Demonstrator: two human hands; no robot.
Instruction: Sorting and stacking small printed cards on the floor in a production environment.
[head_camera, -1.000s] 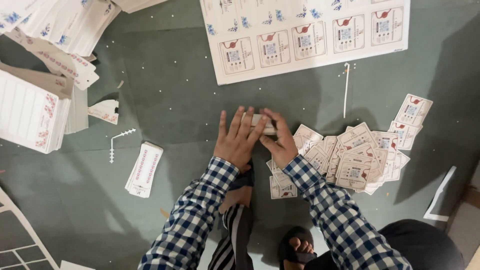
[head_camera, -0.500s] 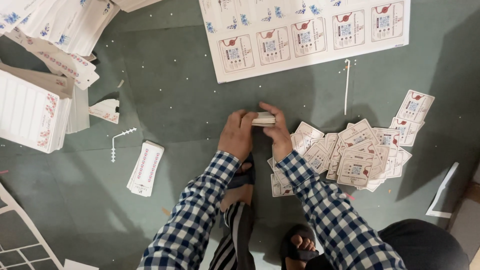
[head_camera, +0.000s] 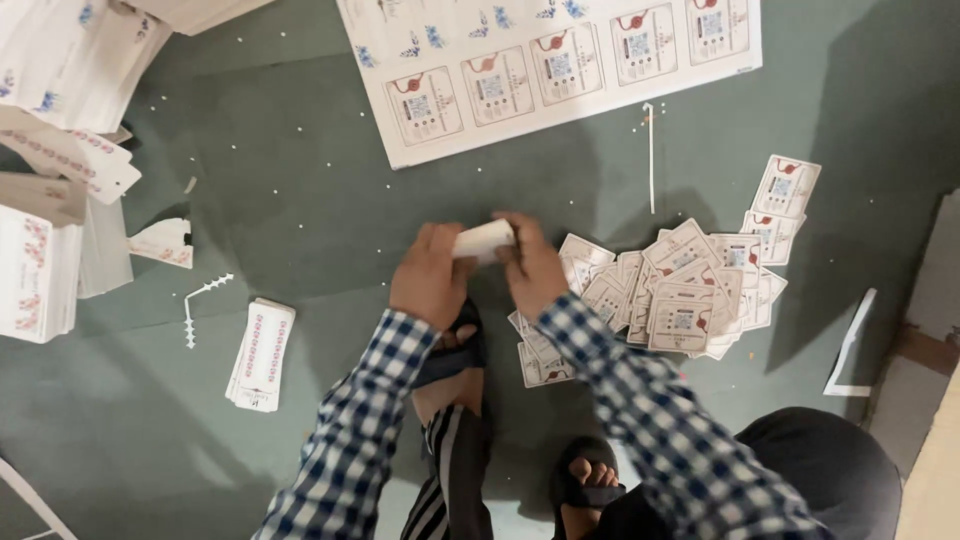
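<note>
Head view, looking down. Nearest the camera, two checked sleeves reach forward above sandalled feet. The left hand (head_camera: 432, 278) and right hand (head_camera: 533, 270) each close on one end of a small stack of white cards (head_camera: 485, 241), fingers curled and pinching it between them just above the green floor (head_camera: 320, 200). Just right of the right hand lies a loose heap of printed cards (head_camera: 680, 290). To the left rests a separate small card pile (head_camera: 262, 352) beside a perforated paper strip (head_camera: 200, 300). Farther off lies a large uncut printed sheet (head_camera: 560, 70); tall card stacks (head_camera: 45, 200) stand at far left.
</note>
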